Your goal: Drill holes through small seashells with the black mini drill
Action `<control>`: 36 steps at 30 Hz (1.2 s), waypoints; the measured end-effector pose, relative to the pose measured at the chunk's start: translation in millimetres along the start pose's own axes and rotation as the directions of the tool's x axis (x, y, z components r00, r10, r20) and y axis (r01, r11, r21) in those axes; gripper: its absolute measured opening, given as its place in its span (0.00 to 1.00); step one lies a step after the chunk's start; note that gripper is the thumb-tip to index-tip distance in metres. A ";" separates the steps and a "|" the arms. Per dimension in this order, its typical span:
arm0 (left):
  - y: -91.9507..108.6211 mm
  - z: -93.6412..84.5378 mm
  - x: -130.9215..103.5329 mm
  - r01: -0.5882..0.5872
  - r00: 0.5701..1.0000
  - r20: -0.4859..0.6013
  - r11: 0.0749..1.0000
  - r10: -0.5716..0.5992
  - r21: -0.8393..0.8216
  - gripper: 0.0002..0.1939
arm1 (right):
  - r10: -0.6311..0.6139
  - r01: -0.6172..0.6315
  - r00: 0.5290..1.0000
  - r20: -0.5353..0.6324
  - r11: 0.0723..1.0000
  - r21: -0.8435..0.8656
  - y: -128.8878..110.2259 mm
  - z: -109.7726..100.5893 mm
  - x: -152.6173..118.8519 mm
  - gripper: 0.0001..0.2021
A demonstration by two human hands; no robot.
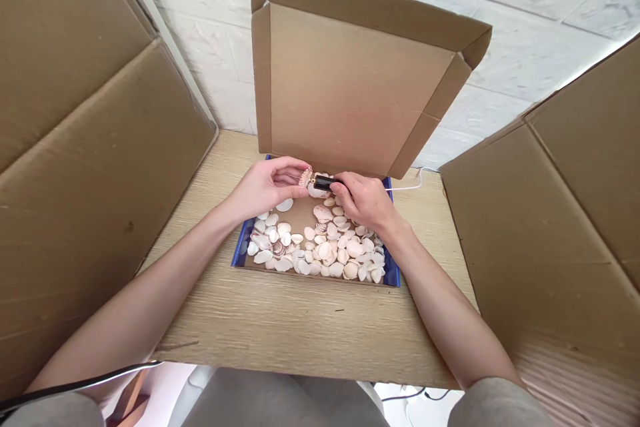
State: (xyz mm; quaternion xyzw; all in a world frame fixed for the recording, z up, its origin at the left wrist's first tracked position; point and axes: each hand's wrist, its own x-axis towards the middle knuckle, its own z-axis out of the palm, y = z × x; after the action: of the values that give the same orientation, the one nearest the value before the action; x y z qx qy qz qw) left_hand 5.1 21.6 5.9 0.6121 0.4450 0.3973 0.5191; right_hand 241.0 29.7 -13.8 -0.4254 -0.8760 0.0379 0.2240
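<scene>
Held shell (pixel 305 177): sits at the fingertips of the left grip (pixel 270 183), above the far part of the shallow box (pixel 241 243); looks pinkish tan with darker speckles and a bumpy outer edge; stands roughly on edge, as a narrow shape.
Left grip: closes around the held shell, fingers over the top, thumb below.
Right grip (pixel 364 200): wraps firmly around the black tool (pixel 324 183), fingers curled.
Black tool: looks short, cylindrical and glossy; points at the held shell.
Gold-colored tip (pixel 313 181): reaches the held shell or stops just short; too small here to tell which.
Shell beneath the tool (pixel 319 192): shows a broad, pale surface, partly covered from above.
Loose shells (pixel 325 250): lie heaped along the near side and right of the box; mostly white, cream and blush, some smooth, some ribbed.
Speckled pink shell (pixel 323 213): lies flat, larger than most nearby.
Brown-striped shell (pixel 279 249): rests among paler ones at left.
Shallow box: stands on the tabletop (pixel 300 320), brown inside, blue at both ends.
Cardboard lid (pixel 355 93): rises behind, against the white wall (pixel 225 47).
</scene>
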 end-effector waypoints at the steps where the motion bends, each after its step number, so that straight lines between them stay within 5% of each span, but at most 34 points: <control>1: 0.3 0.3 -0.1 0.003 1.000 -0.004 1.000 -0.003 0.002 0.24 | -0.006 0.006 1.000 0.001 1.000 0.001 0.2 0.0 0.2 0.23; 22: 11.2 2.2 -6.2 0.028 0.995 -0.097 0.999 -0.026 0.024 0.25 | -0.116 0.097 0.974 -0.196 0.990 -0.104 1.7 -2.7 1.9 0.17; 29: 4.2 1.3 -3.2 0.027 0.981 -0.184 0.987 -0.056 -0.159 0.25 | -0.048 0.016 0.949 -0.312 0.994 -0.106 4.0 -0.8 2.2 0.14; 36: 2.8 0.7 -2.9 0.009 0.986 -0.160 0.984 -0.038 -0.176 0.25 | -0.067 0.019 0.918 -0.391 0.992 -0.126 4.8 -1.5 2.3 0.12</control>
State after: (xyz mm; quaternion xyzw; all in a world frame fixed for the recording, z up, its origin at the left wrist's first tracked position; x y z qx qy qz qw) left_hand 5.3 18.5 8.5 0.5245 0.4566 0.4770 0.5375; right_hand 243.9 34.4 -12.9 -0.4177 -0.8227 -0.1058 0.3707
